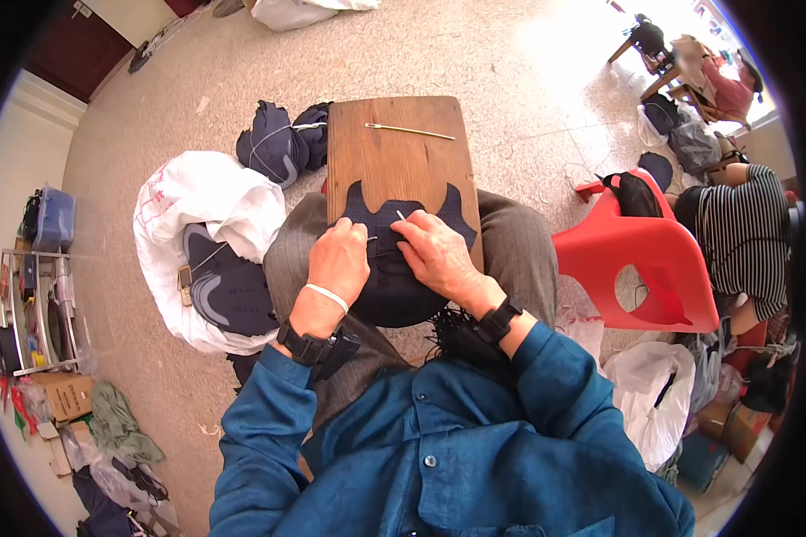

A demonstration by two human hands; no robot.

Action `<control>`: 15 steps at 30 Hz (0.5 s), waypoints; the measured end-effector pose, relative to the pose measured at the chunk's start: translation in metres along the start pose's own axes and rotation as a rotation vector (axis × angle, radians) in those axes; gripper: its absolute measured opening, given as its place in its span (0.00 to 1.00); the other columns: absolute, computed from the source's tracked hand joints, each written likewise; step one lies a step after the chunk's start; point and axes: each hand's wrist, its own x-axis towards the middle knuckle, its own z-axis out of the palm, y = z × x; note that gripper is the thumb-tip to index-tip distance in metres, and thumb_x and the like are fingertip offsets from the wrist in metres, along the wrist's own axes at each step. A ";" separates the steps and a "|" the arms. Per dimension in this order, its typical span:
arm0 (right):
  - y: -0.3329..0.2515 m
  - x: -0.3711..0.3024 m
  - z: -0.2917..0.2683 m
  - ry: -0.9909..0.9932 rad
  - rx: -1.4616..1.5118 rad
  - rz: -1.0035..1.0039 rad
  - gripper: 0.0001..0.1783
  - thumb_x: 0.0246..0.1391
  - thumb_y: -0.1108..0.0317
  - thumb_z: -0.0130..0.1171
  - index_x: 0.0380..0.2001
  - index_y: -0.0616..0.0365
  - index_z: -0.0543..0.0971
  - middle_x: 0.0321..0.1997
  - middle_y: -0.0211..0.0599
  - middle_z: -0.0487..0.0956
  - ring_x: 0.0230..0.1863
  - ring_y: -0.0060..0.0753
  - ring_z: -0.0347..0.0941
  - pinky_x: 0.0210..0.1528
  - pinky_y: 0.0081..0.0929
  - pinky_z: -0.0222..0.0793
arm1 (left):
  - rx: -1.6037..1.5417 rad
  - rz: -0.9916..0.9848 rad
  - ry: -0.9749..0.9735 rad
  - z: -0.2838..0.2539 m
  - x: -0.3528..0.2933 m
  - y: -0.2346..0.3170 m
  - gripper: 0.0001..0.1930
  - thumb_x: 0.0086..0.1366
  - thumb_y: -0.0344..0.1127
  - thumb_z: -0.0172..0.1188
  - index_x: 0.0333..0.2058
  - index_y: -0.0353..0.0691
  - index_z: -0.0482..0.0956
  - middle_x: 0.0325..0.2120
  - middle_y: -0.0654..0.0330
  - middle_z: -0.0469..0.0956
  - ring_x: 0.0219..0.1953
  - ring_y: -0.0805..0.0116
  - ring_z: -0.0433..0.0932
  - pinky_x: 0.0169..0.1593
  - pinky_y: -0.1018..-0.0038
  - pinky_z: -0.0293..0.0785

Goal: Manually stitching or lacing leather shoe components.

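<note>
A dark navy shoe upper with two pointed tabs lies over the near end of a wooden board between my knees. My left hand is closed at the upper's left side; a small thin pale tip shows by its fingers, and what they grip is mostly hidden. My right hand pinches a thin pale needle-like tool over the middle of the upper. Farther up the board lies a long metal needle with an eye at its left end.
At my left a white sack holds dark shoe uppers and a small phone. Bundled dark pieces lie beyond it. A red plastic stool stands at right, near a person in a striped shirt and white bags.
</note>
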 end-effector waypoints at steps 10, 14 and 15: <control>0.001 -0.001 -0.001 -0.023 0.013 0.005 0.16 0.50 0.73 0.64 0.44 0.58 0.80 0.41 0.40 0.76 0.47 0.47 0.76 0.47 0.39 0.75 | 0.037 0.015 -0.091 -0.004 0.011 -0.002 0.01 0.60 0.25 0.59 0.30 0.35 0.79 0.29 0.48 0.77 0.36 0.43 0.79 0.41 0.56 0.76; 0.001 0.001 -0.001 -0.025 0.019 -0.022 0.16 0.50 0.73 0.64 0.44 0.58 0.79 0.41 0.40 0.76 0.47 0.47 0.76 0.48 0.39 0.74 | -0.182 0.145 -0.043 0.002 0.013 -0.008 0.02 0.59 0.24 0.62 0.32 0.34 0.79 0.28 0.49 0.76 0.33 0.46 0.79 0.38 0.57 0.76; 0.003 0.000 0.000 -0.027 0.023 -0.015 0.16 0.50 0.73 0.65 0.45 0.58 0.79 0.40 0.40 0.76 0.47 0.47 0.76 0.48 0.39 0.74 | -0.254 0.167 -0.018 0.002 0.015 -0.006 0.04 0.58 0.23 0.63 0.32 0.33 0.79 0.28 0.50 0.75 0.32 0.48 0.79 0.37 0.58 0.75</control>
